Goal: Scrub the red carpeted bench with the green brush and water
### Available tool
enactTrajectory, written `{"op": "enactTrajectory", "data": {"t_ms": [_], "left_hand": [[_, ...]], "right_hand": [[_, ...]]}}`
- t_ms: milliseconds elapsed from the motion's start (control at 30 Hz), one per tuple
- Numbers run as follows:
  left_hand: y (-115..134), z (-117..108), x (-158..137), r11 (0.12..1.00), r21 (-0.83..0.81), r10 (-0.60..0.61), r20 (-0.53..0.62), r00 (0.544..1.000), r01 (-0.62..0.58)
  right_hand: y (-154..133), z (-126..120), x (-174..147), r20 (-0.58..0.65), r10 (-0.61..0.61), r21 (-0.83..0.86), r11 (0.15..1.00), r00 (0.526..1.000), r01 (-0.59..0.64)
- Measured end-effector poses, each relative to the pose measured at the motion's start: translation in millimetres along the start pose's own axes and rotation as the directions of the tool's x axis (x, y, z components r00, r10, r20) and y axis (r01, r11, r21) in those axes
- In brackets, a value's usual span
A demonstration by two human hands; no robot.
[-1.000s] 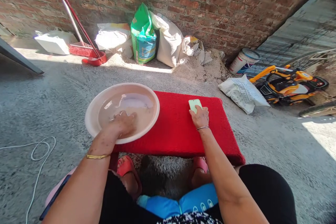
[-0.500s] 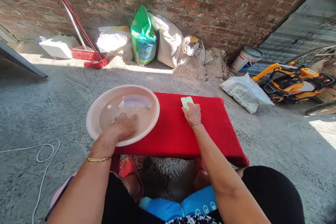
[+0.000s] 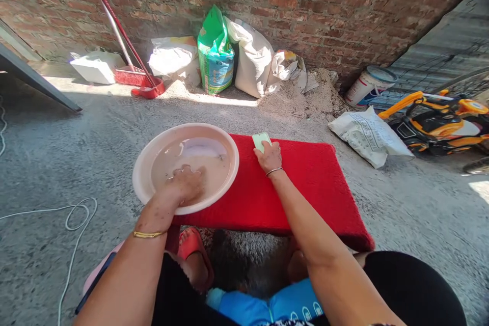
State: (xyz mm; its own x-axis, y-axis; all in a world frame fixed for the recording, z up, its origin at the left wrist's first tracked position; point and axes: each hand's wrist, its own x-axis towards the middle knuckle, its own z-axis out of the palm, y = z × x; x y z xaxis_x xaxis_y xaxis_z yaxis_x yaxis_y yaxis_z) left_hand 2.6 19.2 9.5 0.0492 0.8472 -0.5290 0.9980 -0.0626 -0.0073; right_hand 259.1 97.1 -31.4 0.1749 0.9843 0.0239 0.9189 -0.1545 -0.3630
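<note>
A large pale pink basin (image 3: 142,173) of cloudy water sits on the left part of a red cloth-covered bench (image 3: 309,178). My left hand (image 3: 187,183) dips into the water. Its fingers are below the murky surface, so what they hold, if anything, is hidden. To the right of the basin, my right hand (image 3: 269,157) grips a pale green, flat rectangular block (image 3: 261,139) with rounded corners. The block is against the red cover near the bench's far edge. Its underside is hidden.
A white cable (image 3: 78,221) loops on the floor at left. By the brick wall stand a red dustpan (image 3: 148,90), a green bag (image 3: 216,56), white sacks (image 3: 254,61) and a bucket (image 3: 370,84). A toy excavator (image 3: 435,125) is at right, a white bag (image 3: 370,135) beside it.
My right hand has slid left across the red cover with the green block, closer to the basin. My left hand stays in the water. The whole view has shifted slightly.
</note>
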Motion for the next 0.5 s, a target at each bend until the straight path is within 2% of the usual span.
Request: {"op": "enactTrajectory", "data": {"t_ms": [67, 167, 233, 367, 433, 500], "left_hand": [[3, -4, -3, 0.999, 0.026, -0.022, 0.029, 0.999, 0.022], [4, -8, -3, 0.998, 0.05, -0.026, 0.046, 0.999, 0.024], [4, -8, -2, 0.999, 0.045, -0.032, 0.052, 0.998, 0.029], [4, -7, -3, 0.999, 0.031, -0.039, 0.05, 0.998, 0.037], [5, -7, -4, 0.998, 0.034, -0.047, 0.041, 0.998, 0.046], [5, -6, -4, 0.999, 0.026, -0.044, 0.025, 0.999, 0.043]], "right_hand": [[-7, 3, 8, 0.022, -0.032, 0.0, 1.0, 0.999, 0.032], [18, -7, 18, 0.018, 0.011, 0.0, 1.0, 1.0, -0.011], [51, -22, 22, -0.017, 0.126, 0.003, 0.992, 0.992, -0.126], [109, -54, 23, -0.094, 0.351, 0.019, 0.936, 0.932, -0.351], [115, -58, 22, -0.111, 0.376, 0.02, 0.926, 0.92, -0.376], [100, -51, 22, -0.113, 0.357, 0.024, 0.934, 0.927, -0.357]]}}
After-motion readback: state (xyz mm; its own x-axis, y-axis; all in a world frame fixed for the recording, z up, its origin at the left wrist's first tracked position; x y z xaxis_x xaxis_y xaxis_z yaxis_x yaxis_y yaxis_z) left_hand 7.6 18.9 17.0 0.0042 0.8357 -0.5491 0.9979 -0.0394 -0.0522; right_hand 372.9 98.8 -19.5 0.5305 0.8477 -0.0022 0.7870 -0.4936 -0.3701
